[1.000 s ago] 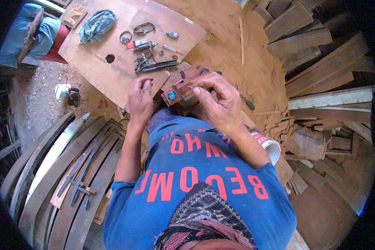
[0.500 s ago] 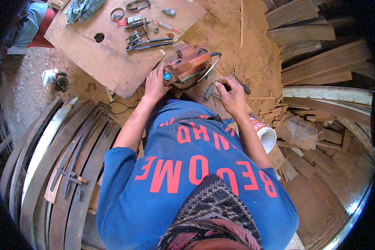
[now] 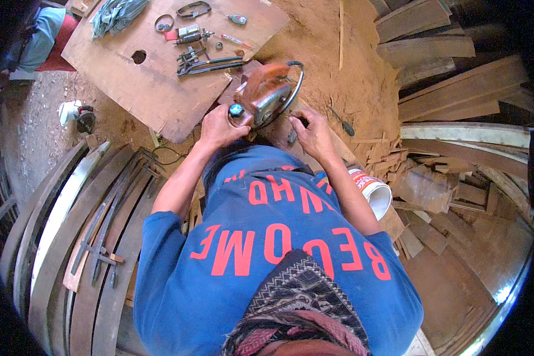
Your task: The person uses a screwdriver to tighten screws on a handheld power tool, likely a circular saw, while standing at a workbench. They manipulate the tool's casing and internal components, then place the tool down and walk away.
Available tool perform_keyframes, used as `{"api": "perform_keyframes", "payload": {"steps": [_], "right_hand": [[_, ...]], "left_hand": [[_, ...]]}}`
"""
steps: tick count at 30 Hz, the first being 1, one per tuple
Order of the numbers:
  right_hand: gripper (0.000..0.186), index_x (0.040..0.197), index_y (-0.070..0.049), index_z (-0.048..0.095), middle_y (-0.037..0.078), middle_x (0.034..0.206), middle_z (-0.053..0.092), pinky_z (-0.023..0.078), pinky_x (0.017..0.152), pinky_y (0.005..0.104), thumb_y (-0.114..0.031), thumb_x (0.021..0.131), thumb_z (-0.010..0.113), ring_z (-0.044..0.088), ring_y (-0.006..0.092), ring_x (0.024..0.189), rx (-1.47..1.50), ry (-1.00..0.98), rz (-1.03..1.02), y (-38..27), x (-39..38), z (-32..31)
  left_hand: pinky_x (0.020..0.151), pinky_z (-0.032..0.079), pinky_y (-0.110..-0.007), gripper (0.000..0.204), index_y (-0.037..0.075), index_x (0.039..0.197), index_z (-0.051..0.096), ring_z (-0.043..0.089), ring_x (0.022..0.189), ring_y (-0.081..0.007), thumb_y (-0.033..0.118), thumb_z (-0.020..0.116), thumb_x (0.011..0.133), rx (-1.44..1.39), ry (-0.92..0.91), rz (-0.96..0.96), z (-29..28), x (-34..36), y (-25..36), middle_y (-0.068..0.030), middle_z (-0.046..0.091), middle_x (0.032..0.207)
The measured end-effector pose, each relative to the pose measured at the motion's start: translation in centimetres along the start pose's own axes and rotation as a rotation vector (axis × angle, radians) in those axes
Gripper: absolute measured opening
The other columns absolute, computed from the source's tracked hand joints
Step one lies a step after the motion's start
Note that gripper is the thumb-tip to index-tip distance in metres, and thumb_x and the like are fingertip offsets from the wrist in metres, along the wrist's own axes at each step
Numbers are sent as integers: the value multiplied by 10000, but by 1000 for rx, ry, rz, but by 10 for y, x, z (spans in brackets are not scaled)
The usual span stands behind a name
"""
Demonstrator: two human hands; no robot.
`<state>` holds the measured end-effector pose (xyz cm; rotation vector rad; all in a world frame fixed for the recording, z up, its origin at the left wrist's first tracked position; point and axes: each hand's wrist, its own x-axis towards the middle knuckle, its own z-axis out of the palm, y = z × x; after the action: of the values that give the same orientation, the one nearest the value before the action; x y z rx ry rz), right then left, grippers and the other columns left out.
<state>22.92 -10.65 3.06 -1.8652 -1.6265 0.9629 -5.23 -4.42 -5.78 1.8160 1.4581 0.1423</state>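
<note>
Newly tilted power tool, left hand gripping its end, right hand narrow nearby

Woodworking workshop; planks, sawdust

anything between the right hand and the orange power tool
Possibly the dark cord, which loops along the right side of the orange power tool, toward the right hand; nothing else visible clearly blocks that gap.

- On the tabletop we count one cloth
- two dark loops
- one pair of pliers
- Beyond its right edge, one planer
- one bucket
</note>
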Motion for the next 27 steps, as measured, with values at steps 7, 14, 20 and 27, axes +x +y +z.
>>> {"api": "perform_keyframes", "payload": {"steps": [7,14,20,27], "right_hand": [[172,1047,-11,745,176,1056,737,555,918,443,-159,963,716,712,367,1017,85,-29,-90,-50,9,-11],[173,1045,-16,741,182,1020,705,555,882,468,-159,949,726,696,392,1007,137,-91,-193,-59,39,15],[165,1036,-14,739,203,1064,698,550,907,503,-154,954,710,682,415,1047,70,-159,-268,-61,68,40],[163,1058,-19,736,205,1091,700,551,920,512,-135,954,690,680,425,1056,4,-194,-320,-63,81,48]], "left_hand": [[872,557,-399,603,1,1188,772,714,897,-210,511,799,868,-470,-146,-332,-43,-27,10,-130,780,1006],[903,551,-369,597,-2,1222,757,698,932,-189,477,811,869,-620,-29,-348,-26,-63,18,-95,771,1042],[918,571,-390,672,-24,1248,741,750,986,-251,501,844,842,-605,-11,-426,-13,-69,17,-167,790,1098],[936,580,-413,677,-12,1260,736,771,1027,-303,501,844,832,-600,5,-473,-16,-65,29,-196,796,1110]]}}
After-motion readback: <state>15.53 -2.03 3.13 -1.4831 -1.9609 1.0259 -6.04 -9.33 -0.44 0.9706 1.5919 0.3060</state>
